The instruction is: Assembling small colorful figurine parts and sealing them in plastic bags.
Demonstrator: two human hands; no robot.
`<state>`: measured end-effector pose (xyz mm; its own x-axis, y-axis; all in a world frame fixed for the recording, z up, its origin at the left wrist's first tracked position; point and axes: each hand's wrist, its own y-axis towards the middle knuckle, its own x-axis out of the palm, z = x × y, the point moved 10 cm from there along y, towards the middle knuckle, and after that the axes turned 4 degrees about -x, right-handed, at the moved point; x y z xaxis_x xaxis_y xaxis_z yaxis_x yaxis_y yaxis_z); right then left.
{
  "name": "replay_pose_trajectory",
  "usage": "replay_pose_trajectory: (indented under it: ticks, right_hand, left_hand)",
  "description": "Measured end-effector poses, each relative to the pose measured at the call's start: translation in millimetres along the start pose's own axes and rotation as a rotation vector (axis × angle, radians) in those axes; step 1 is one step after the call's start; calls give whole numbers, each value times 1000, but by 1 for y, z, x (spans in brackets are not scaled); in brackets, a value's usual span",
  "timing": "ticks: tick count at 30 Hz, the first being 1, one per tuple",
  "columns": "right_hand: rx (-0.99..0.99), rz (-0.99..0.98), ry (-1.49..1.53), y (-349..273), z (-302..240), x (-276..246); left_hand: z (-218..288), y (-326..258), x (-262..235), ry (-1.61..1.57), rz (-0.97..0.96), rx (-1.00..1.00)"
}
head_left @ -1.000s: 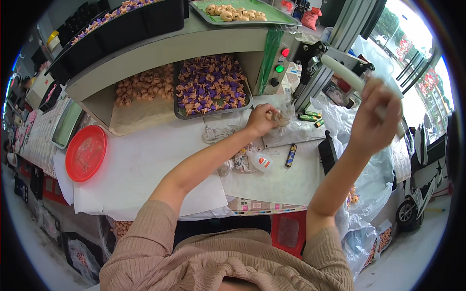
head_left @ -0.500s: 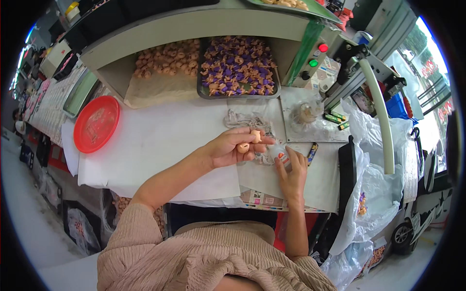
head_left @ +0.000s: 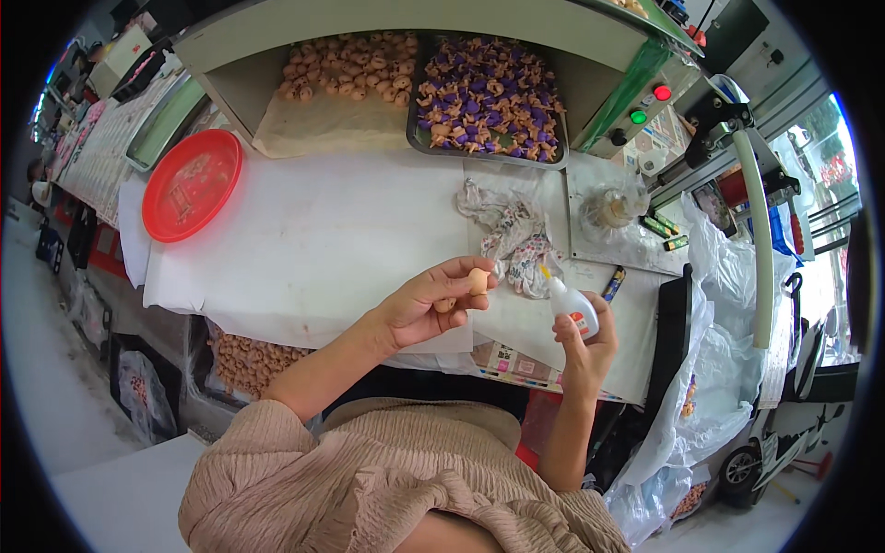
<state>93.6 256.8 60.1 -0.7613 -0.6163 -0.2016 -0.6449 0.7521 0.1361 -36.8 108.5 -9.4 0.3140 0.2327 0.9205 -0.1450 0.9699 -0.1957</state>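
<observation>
My left hand [head_left: 406,313] is closed over the near part of the white-covered table. Its fingertips pinch a small peach-coloured doll head [head_left: 478,281]. A second round peach piece [head_left: 445,305] sits lower among the curled fingers. To the right, my right hand [head_left: 586,359] is wrapped round a white squeeze bottle [head_left: 572,304] with a red-orange label. The bottle's yellow tip [head_left: 546,273] points up and left, apart from the doll head. A crumpled patterned cloth [head_left: 516,240] lies just beyond both hands.
Doll heads [head_left: 355,69] are heaped under the shelf beside a dark tray [head_left: 415,138] of purple and peach doll parts. A red plate [head_left: 194,184] is at the left. Rightward stand a machine with a pale hose [head_left: 756,240], a black bin [head_left: 671,332] and plastic sheeting [head_left: 710,369].
The squeeze bottle has been lifted from the table by my right hand and tilted, its yellow tip now showing. My left hand still holds the peach pieces. The whole view has shifted.
</observation>
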Motion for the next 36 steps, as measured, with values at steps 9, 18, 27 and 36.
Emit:
replay_pose_trajectory:
  ticks: [9,18,27,36]
  right_hand:
    - [-156,23,56,-15,-29,7]
    - [-234,4,-52,-26,-43,14]
    - [-316,-12,-167,-28,-42,17]
    - [-298,-25,-209,-29,-39,21]
  left_hand:
    - [-8,-2,-16,51,81,5]
    - [-10,-6,-12,61,180,2]
    - [-14,-8,-13,90,133,-6]
    - [-20,-4,-22,65,111,-22]
